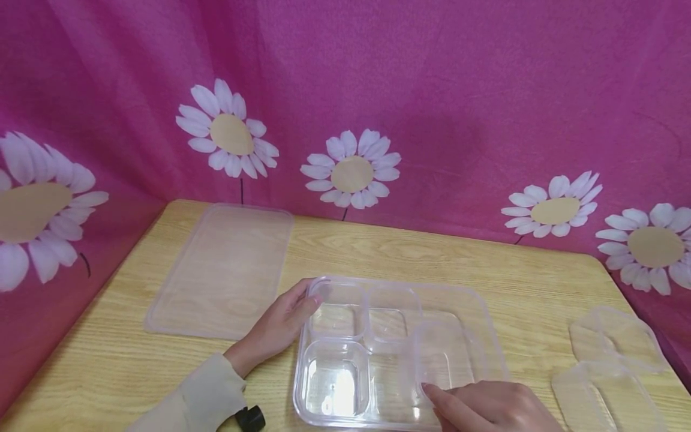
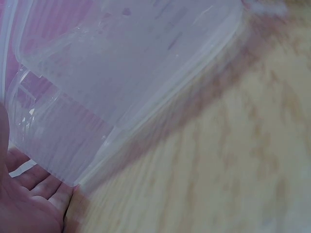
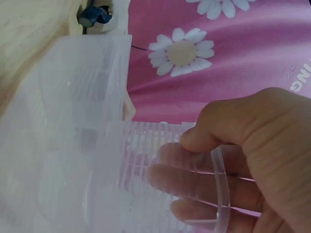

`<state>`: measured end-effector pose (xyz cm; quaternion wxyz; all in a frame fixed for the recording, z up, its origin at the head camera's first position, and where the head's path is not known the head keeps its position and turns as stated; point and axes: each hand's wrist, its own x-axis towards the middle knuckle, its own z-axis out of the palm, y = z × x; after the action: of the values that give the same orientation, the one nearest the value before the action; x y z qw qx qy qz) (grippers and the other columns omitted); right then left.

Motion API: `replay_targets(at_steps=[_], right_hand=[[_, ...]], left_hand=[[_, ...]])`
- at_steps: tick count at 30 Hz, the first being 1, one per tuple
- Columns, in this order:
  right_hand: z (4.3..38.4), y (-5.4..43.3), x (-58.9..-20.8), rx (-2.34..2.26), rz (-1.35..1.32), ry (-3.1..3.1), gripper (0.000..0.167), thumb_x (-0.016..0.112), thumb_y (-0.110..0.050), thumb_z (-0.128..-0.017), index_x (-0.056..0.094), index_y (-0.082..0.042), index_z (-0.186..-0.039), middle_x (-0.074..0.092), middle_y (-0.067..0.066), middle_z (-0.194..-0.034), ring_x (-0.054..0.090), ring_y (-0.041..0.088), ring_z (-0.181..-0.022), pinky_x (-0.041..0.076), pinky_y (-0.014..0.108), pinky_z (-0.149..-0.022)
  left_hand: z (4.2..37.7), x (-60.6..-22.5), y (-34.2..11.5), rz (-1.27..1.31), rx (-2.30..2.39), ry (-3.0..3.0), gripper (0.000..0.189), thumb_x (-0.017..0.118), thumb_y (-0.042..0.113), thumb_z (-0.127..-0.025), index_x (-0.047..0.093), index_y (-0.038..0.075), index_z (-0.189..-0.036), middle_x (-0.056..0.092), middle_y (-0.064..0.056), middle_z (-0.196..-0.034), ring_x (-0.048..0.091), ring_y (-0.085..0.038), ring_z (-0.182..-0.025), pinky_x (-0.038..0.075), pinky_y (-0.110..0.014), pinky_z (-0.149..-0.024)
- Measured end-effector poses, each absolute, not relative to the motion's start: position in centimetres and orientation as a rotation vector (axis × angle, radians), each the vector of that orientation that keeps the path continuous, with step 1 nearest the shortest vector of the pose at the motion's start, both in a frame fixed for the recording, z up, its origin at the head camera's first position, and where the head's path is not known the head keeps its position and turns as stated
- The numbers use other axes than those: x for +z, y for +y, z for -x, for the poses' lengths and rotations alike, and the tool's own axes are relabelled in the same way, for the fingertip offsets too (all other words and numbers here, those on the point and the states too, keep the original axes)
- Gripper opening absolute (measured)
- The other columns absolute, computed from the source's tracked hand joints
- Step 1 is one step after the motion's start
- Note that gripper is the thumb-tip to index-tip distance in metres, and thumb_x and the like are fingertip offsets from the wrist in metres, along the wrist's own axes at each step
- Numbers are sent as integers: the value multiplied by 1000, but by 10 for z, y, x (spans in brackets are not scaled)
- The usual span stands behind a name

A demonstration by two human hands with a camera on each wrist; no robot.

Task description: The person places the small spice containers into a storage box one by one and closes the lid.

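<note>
A large clear plastic box (image 1: 490, 312) stands on the table, with three small clear bins, the front-left one (image 1: 308, 381) among them, along its left and back. My left hand (image 1: 276, 329) grips its back-left corner, thumb on the rim; in the left wrist view the fingers (image 2: 46, 187) lie under the box. With my right hand (image 1: 493, 408) I pinch the wall of another clear bin (image 1: 439, 351) over the right part of the box. Through that wall the right fingers (image 3: 182, 179) show in the right wrist view. Whether this bin touches the box floor I cannot tell.
A flat translucent lid (image 1: 221, 270) lies at the left back of the wooden table (image 1: 410, 246). Two more clear bins, one behind (image 1: 621, 336) and one in front (image 1: 607, 399), sit near the right edge. A pink flowered cloth (image 1: 432, 90) hangs behind.
</note>
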<state>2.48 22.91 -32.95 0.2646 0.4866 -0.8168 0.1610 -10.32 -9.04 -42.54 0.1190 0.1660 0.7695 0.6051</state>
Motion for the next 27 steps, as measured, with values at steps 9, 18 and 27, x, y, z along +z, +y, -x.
replay_targets(at_steps=[9,18,27], right_hand=[[-22,221,-338,464,-1411,-2156,34,55,-32,-107,73,-7,-122,74,-13,-85,62,-5,-70,49,8,-62],[-17,214,-353,457,-1474,-2112,34,54,-30,-107,71,-4,-121,73,-14,-84,60,-7,-69,45,3,-62],[-17,206,-365,471,-1466,-2167,34,47,-30,-111,70,-8,-123,70,-15,-80,59,-8,-68,44,2,-63]], left_hand=[[104,-426,-90,-520,1743,2283,42,45,32,-111,51,14,-149,58,-11,-151,49,-30,-147,34,-55,-125],[103,-427,-90,-510,1731,2293,43,45,34,-111,50,16,-149,58,-9,-151,49,-29,-146,34,-56,-125],[103,-426,-90,-522,1725,2304,42,45,33,-112,51,15,-148,60,-10,-148,53,-29,-141,38,-55,-123]])
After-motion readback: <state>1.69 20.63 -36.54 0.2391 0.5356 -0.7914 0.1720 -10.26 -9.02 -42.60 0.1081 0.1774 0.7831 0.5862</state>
